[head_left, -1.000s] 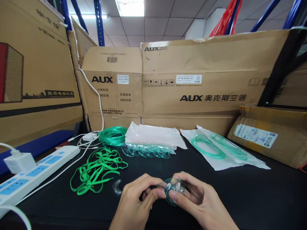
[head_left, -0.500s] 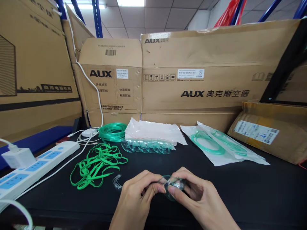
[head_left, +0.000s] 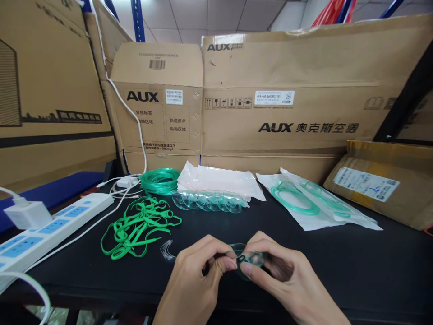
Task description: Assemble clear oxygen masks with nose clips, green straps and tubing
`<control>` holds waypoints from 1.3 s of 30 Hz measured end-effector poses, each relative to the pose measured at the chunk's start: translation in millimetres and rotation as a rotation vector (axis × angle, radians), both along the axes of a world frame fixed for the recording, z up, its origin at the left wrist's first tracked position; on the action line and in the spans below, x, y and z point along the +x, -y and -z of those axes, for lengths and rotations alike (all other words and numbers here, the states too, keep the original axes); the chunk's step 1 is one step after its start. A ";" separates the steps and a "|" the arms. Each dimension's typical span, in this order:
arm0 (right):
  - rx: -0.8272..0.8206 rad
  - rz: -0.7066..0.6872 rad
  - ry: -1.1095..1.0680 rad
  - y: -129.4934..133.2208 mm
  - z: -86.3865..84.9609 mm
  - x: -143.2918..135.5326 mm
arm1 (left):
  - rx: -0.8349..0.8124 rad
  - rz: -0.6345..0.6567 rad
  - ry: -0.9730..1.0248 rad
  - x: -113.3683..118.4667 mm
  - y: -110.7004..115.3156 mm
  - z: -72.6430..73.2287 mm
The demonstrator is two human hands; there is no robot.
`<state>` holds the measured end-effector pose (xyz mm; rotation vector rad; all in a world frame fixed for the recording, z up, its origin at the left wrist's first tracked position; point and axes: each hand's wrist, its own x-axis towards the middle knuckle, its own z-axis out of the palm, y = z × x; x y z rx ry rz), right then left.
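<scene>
A clear green-tinted plastic mask (head_left: 254, 258) is held between both hands above the black table, near its front edge. My left hand (head_left: 199, 275) pinches the left rim of the mask between thumb and index finger. The right side of the mask is gripped by my right hand (head_left: 287, 275), its thumb pressed beside a small dark slot or piece. My fingers hide part of the mask. Just left of my left hand lies a small bunch of thin clear strands (head_left: 167, 249).
Green elastic straps (head_left: 140, 228), coiled green tubing (head_left: 160, 181), a row of clear masks (head_left: 209, 201) and white packets (head_left: 219, 178) lie behind. Bagged tubing (head_left: 294, 198) and a taped parcel (head_left: 382, 180) sit right, a power strip (head_left: 57, 230) left. Cardboard (head_left: 304, 108) walls the back.
The mask has tilted slightly between my hands, and my thumbs have shifted a little around its rim. The camera view has moved slightly; both hands keep their hold.
</scene>
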<state>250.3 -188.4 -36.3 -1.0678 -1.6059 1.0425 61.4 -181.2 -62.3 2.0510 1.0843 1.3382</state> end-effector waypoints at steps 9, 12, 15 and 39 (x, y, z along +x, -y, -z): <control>0.005 -0.025 0.041 0.6 -2.4 1.3 | 0.009 0.013 -0.021 1.0 5.6 -4.2; 0.012 -0.038 0.054 2.0 -2.1 2.6 | 0.014 -0.037 -0.012 2.2 7.3 -2.6; 0.025 -0.048 0.068 3.2 -1.8 4.1 | 0.037 -0.042 -0.022 2.2 7.4 -1.9; -0.057 -0.092 -0.196 8.2 -2.2 4.0 | -0.063 0.160 0.218 -5.1 8.0 -8.4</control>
